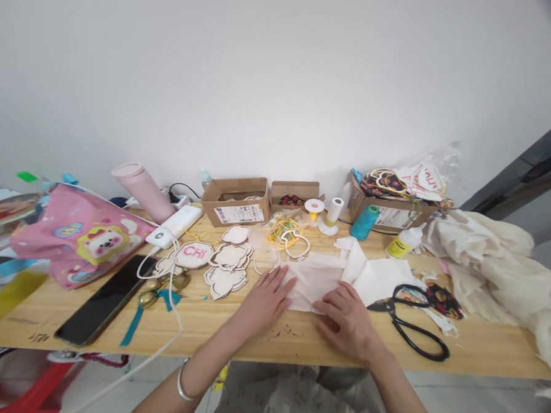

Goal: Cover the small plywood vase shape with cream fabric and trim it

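Note:
A thin white cloth is spread on the wooden table in front of me, its right part folded and rumpled. My left hand lies flat on the cloth's left edge with the fingers stretched out. On the lower right part of the cloth rests my right hand, its fingers slightly bent and the thumb apart. Just right of that hand lies a pair of black-handled scissors. Beyond the cloth sits a cloud-shaped wooden ring. Several wooden cutouts are piled to the left, near a piece lettered CHI.
Cardboard boxes stand along the wall, with a teal thread cone and a glue bottle at right. Cream fabric is heaped far right. A phone, white cable and pink bag occupy the left.

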`<state>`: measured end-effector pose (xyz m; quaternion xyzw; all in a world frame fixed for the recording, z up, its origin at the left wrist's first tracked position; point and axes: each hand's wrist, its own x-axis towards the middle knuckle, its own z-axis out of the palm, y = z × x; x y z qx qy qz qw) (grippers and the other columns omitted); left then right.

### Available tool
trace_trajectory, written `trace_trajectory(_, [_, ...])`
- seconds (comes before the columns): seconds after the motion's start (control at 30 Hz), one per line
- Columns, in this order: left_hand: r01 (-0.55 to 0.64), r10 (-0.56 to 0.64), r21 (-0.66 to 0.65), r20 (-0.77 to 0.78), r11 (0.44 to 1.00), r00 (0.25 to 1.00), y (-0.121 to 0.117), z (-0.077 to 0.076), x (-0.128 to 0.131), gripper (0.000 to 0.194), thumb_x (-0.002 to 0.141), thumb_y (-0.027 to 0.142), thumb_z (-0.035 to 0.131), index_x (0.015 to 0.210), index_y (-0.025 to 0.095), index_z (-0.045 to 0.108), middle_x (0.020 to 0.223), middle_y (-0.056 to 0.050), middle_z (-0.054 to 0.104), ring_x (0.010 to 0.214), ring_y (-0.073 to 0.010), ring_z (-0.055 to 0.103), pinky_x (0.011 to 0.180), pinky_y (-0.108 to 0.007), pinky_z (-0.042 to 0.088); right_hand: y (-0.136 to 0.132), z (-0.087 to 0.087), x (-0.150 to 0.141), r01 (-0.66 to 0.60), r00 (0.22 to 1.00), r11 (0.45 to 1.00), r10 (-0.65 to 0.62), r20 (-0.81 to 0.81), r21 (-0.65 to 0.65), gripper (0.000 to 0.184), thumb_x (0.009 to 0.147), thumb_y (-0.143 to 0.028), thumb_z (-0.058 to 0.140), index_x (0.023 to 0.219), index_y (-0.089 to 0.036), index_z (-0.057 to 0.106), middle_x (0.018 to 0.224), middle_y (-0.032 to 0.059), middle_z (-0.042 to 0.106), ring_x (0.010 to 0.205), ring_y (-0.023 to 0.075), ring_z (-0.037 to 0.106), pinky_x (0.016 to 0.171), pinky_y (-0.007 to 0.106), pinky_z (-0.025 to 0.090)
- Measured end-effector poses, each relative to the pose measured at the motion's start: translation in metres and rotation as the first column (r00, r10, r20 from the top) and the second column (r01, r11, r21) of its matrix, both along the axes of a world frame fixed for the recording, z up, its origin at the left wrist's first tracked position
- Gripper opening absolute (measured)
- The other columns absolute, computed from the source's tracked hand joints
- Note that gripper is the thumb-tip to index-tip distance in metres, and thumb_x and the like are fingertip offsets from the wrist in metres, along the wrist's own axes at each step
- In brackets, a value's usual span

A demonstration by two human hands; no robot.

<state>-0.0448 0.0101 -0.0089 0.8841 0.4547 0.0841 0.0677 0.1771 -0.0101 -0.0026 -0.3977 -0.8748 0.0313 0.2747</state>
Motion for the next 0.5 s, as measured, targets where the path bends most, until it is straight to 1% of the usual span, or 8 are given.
trace_trajectory(0.1, [-0.021,0.021,-0.018,-0.021,1.0,1.0,0.0,0.002,-0.002,0.043,0.086,0.033,0.033,0.128,0.026,0.034,0.141,-0.01,0.022,0.126,-0.0269,0.025,0.1,-0.052,0.016,0.001,0.0,0.001,0.028,0.999,1.0,-0.028,0.014,-0.004,0.018,0.074,-0.028,0.055,0.09,-0.022,0.061,0.077,0.0043,0.059,0.073,0.0163,0.053,0.089,0.043,0.033])
trace_trajectory(0.2, [-0.012,0.012,-0.055,-0.018,0.998,1.0,0.001,0.007,-0.004,0.043,0.086,0.035,0.033,0.128,0.027,0.033,0.142,-0.011,0.02,0.128,-0.0274,0.02,0.099,-0.055,0.012,0.003,-0.003,0.001,0.044,0.999,0.999,-0.043,0.021,-0.013,0.019,0.074,-0.03,0.056,0.091,-0.022,0.061,0.078,0.0042,0.059,0.073,0.0164,0.054,0.089,0.042,0.034])
trace_trajectory(0.3, [0.012,-0.012,-0.09,0.001,0.996,1.0,0.009,0.012,-0.005,0.048,0.083,0.042,0.036,0.129,0.027,0.033,0.141,-0.011,0.023,0.129,-0.0274,0.017,0.099,-0.057,0.005,0.005,-0.005,0.0,0.068,0.997,0.998,-0.068,0.026,0.001,0.02,0.074,-0.032,0.056,0.09,-0.022,0.061,0.081,0.0046,0.06,0.074,0.017,0.055,0.089,0.043,0.033])
trace_trajectory(0.37, [0.005,-0.004,-0.112,0.007,0.994,1.0,0.016,0.015,-0.005,0.053,0.081,0.046,0.037,0.13,0.026,0.03,0.14,-0.01,0.026,0.129,-0.0281,0.016,0.098,-0.059,0.001,0.005,-0.004,0.0,0.103,0.994,0.995,-0.104,0.028,0.015,0.021,0.073,-0.033,0.057,0.091,-0.022,0.061,0.086,0.0059,0.061,0.077,0.018,0.055,0.089,0.043,0.032])
trace_trajectory(0.43, [-0.014,0.015,-0.129,0.008,0.992,1.0,0.022,0.016,-0.004,0.057,0.081,0.047,0.036,0.132,0.025,0.025,0.139,-0.01,0.028,0.129,-0.0283,0.015,0.097,-0.06,0.0,0.005,-0.003,-0.001,0.132,0.991,0.991,-0.132,0.03,0.02,0.023,0.073,-0.035,0.057,0.092,-0.021,0.061,0.09,0.0068,0.061,0.08,0.0192,0.055,0.088,0.044,0.032])
trace_trajectory(0.5, [-0.017,0.017,-0.132,0.002,0.991,1.0,0.025,0.016,-0.003,0.057,0.082,0.049,0.034,0.133,0.025,0.023,0.14,-0.01,0.026,0.129,-0.029,0.013,0.096,-0.061,0.0,0.005,-0.003,0.0,0.137,0.99,0.99,-0.138,0.035,0.017,0.023,0.073,-0.035,0.057,0.092,-0.021,0.061,0.091,0.0068,0.062,0.081,0.0195,0.055,0.088,0.043,0.031])
